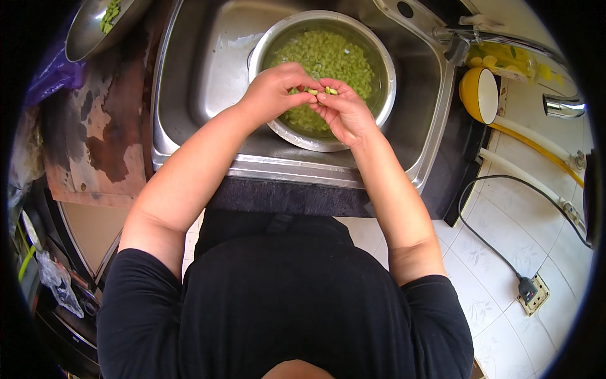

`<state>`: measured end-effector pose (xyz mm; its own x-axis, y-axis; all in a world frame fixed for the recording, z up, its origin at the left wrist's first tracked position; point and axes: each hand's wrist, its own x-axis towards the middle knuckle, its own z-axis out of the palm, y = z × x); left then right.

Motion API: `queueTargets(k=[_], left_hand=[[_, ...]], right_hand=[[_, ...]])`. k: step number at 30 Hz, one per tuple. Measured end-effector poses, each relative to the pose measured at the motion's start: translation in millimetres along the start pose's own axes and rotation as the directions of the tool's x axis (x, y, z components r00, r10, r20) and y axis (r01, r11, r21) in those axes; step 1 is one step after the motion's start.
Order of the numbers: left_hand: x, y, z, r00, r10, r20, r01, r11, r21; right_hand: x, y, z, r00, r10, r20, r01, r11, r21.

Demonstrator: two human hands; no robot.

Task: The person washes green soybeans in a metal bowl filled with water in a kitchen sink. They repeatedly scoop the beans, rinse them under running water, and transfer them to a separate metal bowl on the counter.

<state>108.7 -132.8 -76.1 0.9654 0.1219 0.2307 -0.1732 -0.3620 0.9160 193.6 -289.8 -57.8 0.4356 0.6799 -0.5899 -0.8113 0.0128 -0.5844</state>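
Note:
Above a round metal basin (pixel 389 72), my left hand (pixel 273 90) and my right hand (pixel 346 115) meet, fingertips almost touching. Each hand pinches a small piece of green bean; one piece (pixel 312 92) is at my left fingertips and another bean piece (pixel 331 91) at my right. I cannot tell whether the two pieces belong to the same bean. Many shelled green beans (pixel 322 54) lie under water in the basin, partly hidden by my hands. The basin stands inside a stainless steel sink (pixel 189 120).
At the upper left, a metal dish (pixel 81 33) with some green beans (pixel 110 17) stands over a stained brown board (pixel 98 142), beside a purple plastic bag (pixel 58 74). To the right are a faucet (pixel 505 39), a yellow bowl-shaped vessel (pixel 481 95) and a plugged-in black cable (pixel 489 243).

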Motion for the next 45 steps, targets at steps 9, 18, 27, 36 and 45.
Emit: queueTargets(k=[9,18,27,36,45], left_hand=[[3.4,15.4,-1.2,0.974,-0.198,-0.107,0.157,0.938,-0.31],[7.3,84.1,-4.5,0.931,-0.286,-0.228,0.171,0.891,-0.421],[-2.7,140.8,4.8,0.944,-0.23,-0.235,0.116,0.901,-0.418],[-7.9,169.3,16.5,0.93,-0.339,-0.145,0.23,0.841,-0.49],[-9.8,180.1,11.2,0.912,-0.404,-0.073,0.341,0.844,-0.414]], right_hand=[[-16.9,-14.9,14.3,0.846,-0.534,0.018,0.286,0.425,-0.859],[-62.8,-35.6,53.0,0.883,-0.469,-0.013,0.421,0.806,-0.416],[-106.1,-45.3,56.7,0.787,-0.612,0.077,0.562,0.66,-0.498],[-132.5,-49.3,49.0,0.39,-0.813,0.432,0.706,-0.037,-0.707],[-141.5,-54.1,49.4,0.283,-0.718,0.636,0.667,-0.329,-0.668]])
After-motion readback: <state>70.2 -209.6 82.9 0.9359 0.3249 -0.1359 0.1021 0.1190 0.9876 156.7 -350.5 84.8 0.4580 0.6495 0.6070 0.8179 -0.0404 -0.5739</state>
